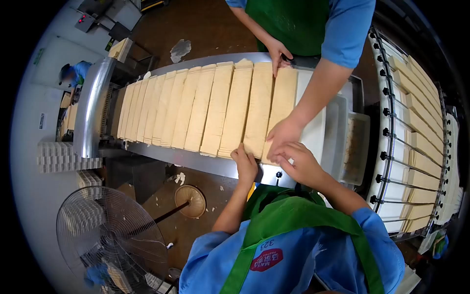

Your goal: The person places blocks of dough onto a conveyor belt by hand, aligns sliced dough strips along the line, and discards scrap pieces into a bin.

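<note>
Pale yellow sheet stacks (210,110) lie side by side in a row along a metal conveyor table (196,161). My left hand (245,162) is at the near ends of the stacks, its fingers bent against an edge. To its right, my right hand (298,161) is at the near end of the last stack (284,98), with thumb and fingers curled close together; what they hold, if anything, is hidden. A co-worker's hand reaches down over that stack and meets my right fingers. Their other hand rests at its far end.
The co-worker in a green apron (289,24) stands across the table. Grey trays (355,147) sit at its right end. A rack with more pale slabs (416,127) is farther right. A large fan (110,235) stands at lower left, and another person (78,73) is at far left.
</note>
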A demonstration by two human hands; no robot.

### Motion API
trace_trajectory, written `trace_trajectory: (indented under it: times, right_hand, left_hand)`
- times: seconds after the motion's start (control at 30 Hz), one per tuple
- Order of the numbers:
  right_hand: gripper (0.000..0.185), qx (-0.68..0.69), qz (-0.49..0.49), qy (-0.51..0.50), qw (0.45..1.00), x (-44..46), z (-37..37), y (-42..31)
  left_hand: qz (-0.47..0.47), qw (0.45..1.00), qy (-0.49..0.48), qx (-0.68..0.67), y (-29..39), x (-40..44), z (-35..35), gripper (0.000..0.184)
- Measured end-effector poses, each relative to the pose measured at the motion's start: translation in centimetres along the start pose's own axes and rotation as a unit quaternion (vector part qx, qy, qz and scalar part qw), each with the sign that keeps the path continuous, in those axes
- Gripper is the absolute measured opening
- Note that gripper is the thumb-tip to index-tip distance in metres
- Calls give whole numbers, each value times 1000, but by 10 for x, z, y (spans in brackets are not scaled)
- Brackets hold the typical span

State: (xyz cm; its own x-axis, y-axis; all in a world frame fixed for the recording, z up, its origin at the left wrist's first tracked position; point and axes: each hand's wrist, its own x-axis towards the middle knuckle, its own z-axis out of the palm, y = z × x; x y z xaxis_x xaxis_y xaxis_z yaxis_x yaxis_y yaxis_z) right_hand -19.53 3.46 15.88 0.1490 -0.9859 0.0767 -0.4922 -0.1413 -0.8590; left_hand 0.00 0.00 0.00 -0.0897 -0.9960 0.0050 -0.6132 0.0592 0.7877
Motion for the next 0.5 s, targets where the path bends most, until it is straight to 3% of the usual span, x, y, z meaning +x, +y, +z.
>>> trace_trajectory:
  times: [0.07, 0.1, 0.23, 0.3, 0.33, 0.4, 0.43, 0.5]
  right_hand:
    - [18, -26, -15, 1, 1000, 6, -4, -1]
    - [18, -15, -18, 6, 1000, 46, 31, -11]
    - [22, -92, -41, 3, 995, 105, 52, 23]
    - [33, -247, -71, 77, 963, 131, 63, 46]
    - [33, -251, -69, 80, 962, 146, 65, 53]
    - [48, -417, 20, 86, 905, 174, 67, 67]
    - [48, -420, 21, 88, 903, 188, 65, 74]
    - [61, -507, 115, 60, 852, 216, 59, 89]
  left_hand:
    - [-6, 999, -11, -39, 13, -11, 14, 49]
    - [-4, 1000, -12, -27, -6, 10, -23, 49]
    - [0, 996, -85, -32, 10, 17, -34, 51]
    - [-35, 990, -136, -32, 17, 18, -41, 52]
    - [-30, 989, -144, -25, 18, 19, -42, 55]
    - [-31, 988, -150, -29, 19, 20, -43, 57]
    - [-34, 987, -152, -32, 20, 20, -42, 59]
    - [-30, 988, -149, -38, 23, 19, -40, 62]
